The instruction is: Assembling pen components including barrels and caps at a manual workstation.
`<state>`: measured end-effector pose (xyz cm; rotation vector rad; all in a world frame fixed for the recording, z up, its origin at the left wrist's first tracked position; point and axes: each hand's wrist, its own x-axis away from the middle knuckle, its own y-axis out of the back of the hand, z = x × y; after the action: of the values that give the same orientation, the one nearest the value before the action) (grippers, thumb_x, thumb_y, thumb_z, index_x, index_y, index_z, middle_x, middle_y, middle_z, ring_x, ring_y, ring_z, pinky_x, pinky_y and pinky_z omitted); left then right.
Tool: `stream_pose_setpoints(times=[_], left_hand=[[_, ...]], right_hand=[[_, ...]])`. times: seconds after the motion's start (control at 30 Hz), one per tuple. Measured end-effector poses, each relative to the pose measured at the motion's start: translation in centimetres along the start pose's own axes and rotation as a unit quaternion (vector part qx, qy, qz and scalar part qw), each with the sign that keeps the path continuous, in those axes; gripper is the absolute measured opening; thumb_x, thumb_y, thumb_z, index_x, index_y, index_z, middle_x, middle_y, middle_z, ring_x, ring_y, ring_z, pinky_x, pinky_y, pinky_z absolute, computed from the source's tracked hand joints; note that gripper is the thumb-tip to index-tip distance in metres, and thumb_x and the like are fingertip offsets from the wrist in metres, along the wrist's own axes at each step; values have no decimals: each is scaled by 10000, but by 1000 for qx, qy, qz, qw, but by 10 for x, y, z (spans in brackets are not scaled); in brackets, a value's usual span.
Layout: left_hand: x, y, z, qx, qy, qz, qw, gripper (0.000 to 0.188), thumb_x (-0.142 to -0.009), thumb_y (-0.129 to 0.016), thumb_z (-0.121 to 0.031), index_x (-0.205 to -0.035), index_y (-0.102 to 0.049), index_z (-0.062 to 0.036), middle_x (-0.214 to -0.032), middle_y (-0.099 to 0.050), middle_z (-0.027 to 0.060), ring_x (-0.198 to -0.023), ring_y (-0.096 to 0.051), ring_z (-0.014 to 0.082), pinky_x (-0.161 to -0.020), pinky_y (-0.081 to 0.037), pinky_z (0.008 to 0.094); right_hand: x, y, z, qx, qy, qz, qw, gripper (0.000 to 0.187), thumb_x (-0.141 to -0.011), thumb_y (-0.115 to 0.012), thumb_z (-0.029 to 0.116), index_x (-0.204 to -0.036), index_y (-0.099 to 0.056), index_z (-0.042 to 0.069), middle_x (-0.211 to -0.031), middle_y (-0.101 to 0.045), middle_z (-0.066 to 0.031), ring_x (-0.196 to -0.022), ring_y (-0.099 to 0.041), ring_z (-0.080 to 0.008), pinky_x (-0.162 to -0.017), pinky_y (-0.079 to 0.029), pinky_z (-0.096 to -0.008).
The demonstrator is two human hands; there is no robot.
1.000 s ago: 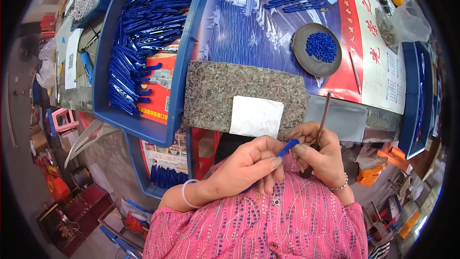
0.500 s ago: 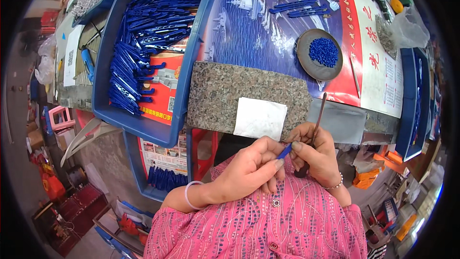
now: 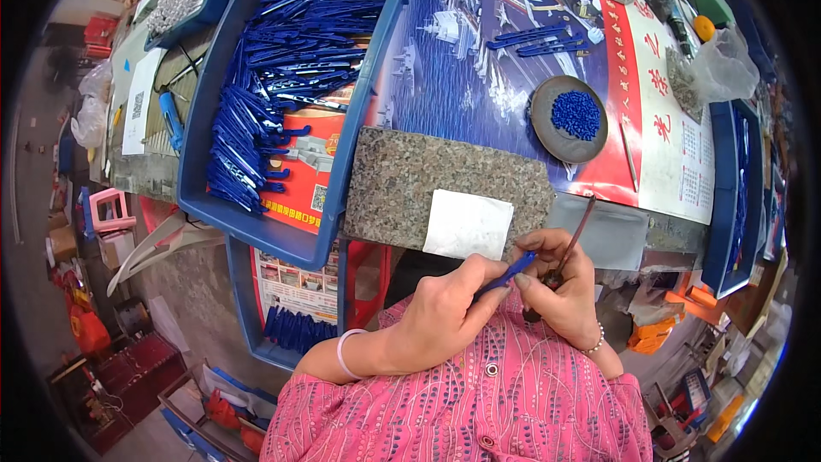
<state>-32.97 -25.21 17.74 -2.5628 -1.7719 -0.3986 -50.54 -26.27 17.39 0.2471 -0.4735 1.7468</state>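
Observation:
My left hand (image 3: 436, 316) is closed, pinching a slim blue plastic-looking piece (image 3: 516, 269) between thumb and fingers. The piece slants up to the right, past the fingertips. Close beside it, my right hand (image 3: 569, 295) grips a thin reddish-brown rod-shaped tool (image 3: 583, 222) with a dark lower part; its exact kind I cannot make out. The right fingertips sit next to the piece's upper end; whether they touch it is hard to tell. Both hands are in front of my pink patterned shirt, just below a folded white cloth or paper (image 3: 469, 224) on a speckled granite slab (image 3: 410, 175).
A big blue tray (image 3: 338, 180) of many slim blue pieces stands left of the slab, with another blue tray (image 3: 242, 287) below. To the right are a round dish (image 3: 547, 137) of small blue beads or pellets, a thin rod (image 3: 629, 158) and several loose blue pieces (image 3: 547, 38).
The blue piece now shows more of its length and tilts between the hands. My right hand has shifted slightly, and the rod leans further right. The view has moved a little.

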Motion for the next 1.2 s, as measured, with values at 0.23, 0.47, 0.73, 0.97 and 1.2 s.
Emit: stream_pose_setpoints(times=[0.23,0.47,0.73,0.97,1.2], left_hand=[[-2,-5,4,-117,-95,-39,988,247,-764,-647,19,-990,-547,30,-798,-631,141,-675,-659,265,-558,-510,314],[-1,-11,2,-138,-123,-41,982,250,-758,-637,35,-991,-545,32,-797,-623,172,-677,-647,295,-551,-504,329],[-8,3,2,274,231,51,932,157,-901,-466,-26,-1047,-479,30,-799,-630,111,-534,-543,78,-453,-418,199],[-10,6,12,451,296,109,835,229,-892,-467,-135,-1053,-505,23,-733,-604,109,-393,-406,54,-356,-289,163],[-11,3,21,558,319,137,754,187,-938,-421,-149,-1043,-466,-1,-725,-590,112,-371,-410,67,-335,-299,167]], right_hand=[[-2,-6,-5,-10,22,-11,1000,358,-734,-573,-40,-1040,-401,30,-907,-529,-80,-614,-518,-58,-545,-429,-177],[-5,-15,-16,-58,101,-47,992,375,-710,-537,-37,-1035,-369,45,-860,-493,-64,-565,-462,-59,-510,-402,-187],[-14,-2,-8,-46,-40,13,998,417,-747,-521,-25,-1138,-380,12,-845,-518,-57,-528,-479,-59,-475,-380,-184],[-5,7,-3,-56,-119,49,990,268,-774,-548,-5,-1035,-492,-27,-777,-541,-39,-512,-472,-49,-456,-368,-185],[-3,8,-4,-50,-107,49,992,250,-794,-581,32,-1026,-508,-25,-767,-548,-28,-515,-476,-45,-451,-366,-180]])
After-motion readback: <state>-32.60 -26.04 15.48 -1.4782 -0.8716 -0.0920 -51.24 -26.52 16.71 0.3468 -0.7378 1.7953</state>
